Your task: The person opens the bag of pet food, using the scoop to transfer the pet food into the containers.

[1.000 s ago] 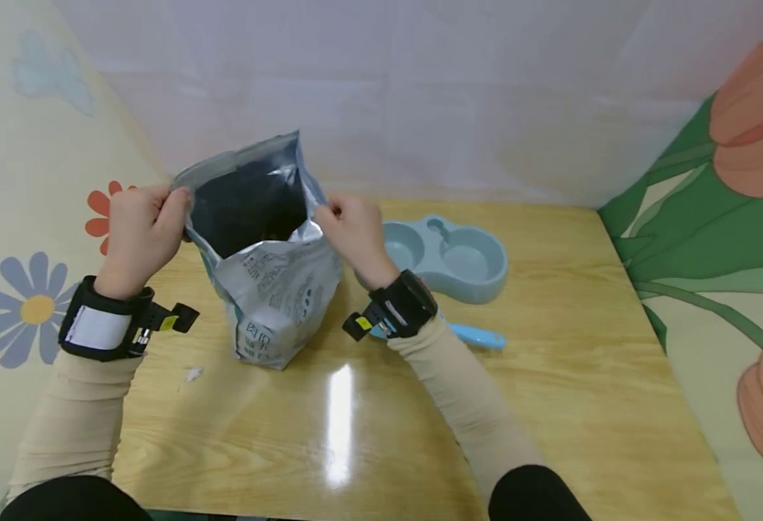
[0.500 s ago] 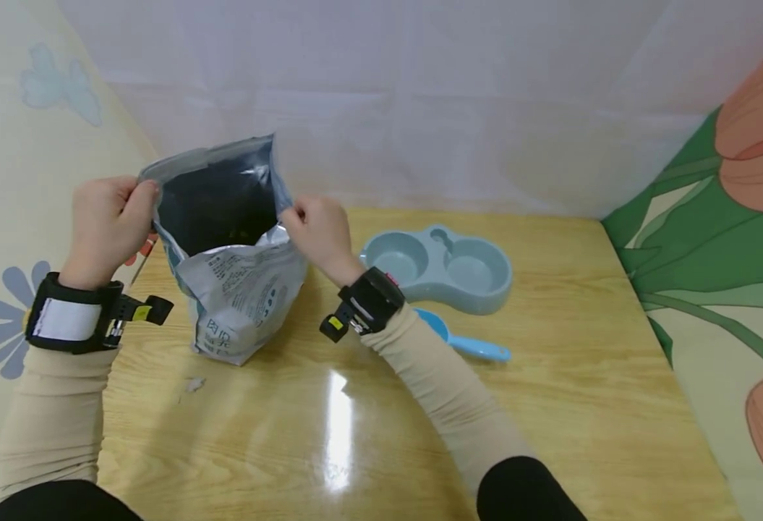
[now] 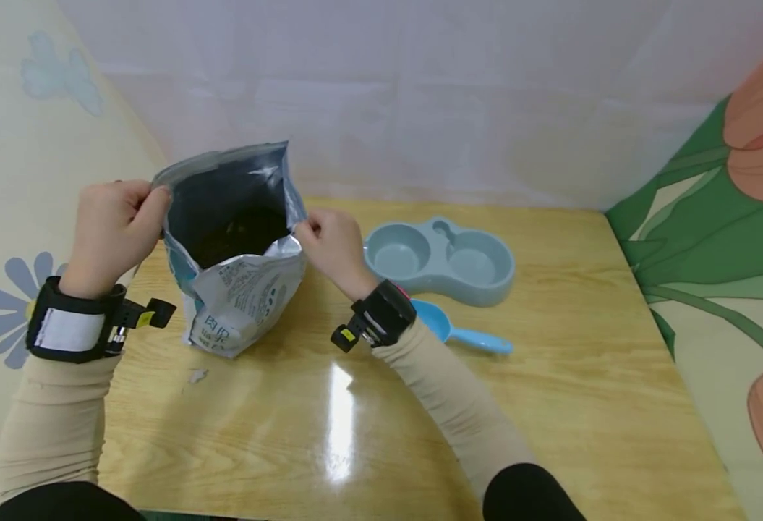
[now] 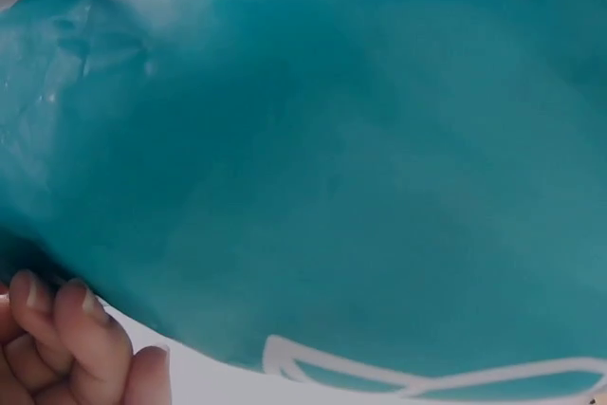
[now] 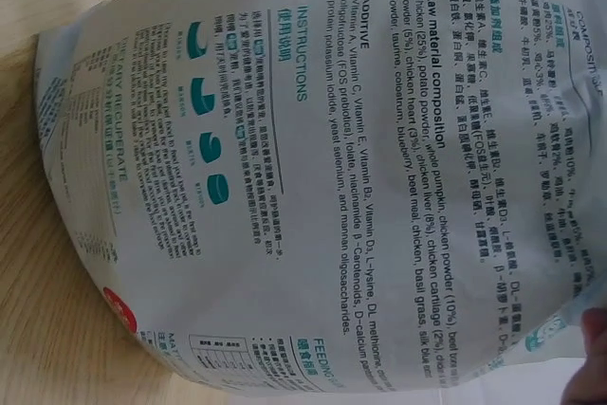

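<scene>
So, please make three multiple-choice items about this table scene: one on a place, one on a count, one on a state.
1. Where does the blue scoop lie?
A. inside the bag
B. in front of the double bowl
C. on the floor

2. How many hollows has the double bowl?
A. one
B. two
C. four

3. The bag's top is:
A. sealed
B. folded down
C. held open by both hands

Answers: 1 B, it lies on the table before the bowl; 2 B, two round hollows show; 3 C, left hand and right hand pinch opposite edges.
</scene>
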Available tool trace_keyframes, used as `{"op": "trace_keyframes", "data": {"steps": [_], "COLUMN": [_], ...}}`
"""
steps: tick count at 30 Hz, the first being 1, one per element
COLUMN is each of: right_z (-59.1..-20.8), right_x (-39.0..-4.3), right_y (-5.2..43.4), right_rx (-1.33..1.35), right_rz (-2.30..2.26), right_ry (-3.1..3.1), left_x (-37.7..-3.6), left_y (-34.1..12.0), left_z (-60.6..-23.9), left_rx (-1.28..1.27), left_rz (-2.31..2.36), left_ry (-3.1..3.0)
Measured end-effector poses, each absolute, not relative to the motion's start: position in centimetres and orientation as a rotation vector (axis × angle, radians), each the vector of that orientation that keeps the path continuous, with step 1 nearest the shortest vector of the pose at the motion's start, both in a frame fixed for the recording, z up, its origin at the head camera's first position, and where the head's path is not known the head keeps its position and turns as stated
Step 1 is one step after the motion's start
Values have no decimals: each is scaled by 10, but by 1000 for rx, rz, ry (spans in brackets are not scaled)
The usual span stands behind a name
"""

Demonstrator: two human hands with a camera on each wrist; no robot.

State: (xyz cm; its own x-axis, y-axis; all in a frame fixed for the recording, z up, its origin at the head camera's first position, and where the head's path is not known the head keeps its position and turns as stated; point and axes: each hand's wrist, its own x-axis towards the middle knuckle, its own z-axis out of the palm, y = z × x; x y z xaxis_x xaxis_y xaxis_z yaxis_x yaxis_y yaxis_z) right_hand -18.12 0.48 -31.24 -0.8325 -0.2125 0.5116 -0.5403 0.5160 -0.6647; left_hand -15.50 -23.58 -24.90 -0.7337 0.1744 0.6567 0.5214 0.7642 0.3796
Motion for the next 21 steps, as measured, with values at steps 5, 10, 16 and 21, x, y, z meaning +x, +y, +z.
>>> {"op": "trace_keyframes", "data": {"steps": [5, 10, 16, 21], "right_z": [-316, -318, -323, -332], "right_x": [-175, -171, -168, -163], "right_y": [10, 16, 28, 40], "right_rx": [630, 601, 594, 588], "right_rz": [1204, 1205, 1200, 1218], "right_ry": [-2361, -2358, -2332, -2293], "left_x": [-154, -154, -149, -142], "left_y": [-232, -228, -215, -201], "left_z": [-248, -248, -250, -252], "left_rx": [-545, -571, -622, -696], "left_rz": [-709, -706, -754, -777], "left_ry": [-2353, -2354, -2376, -2384]}}
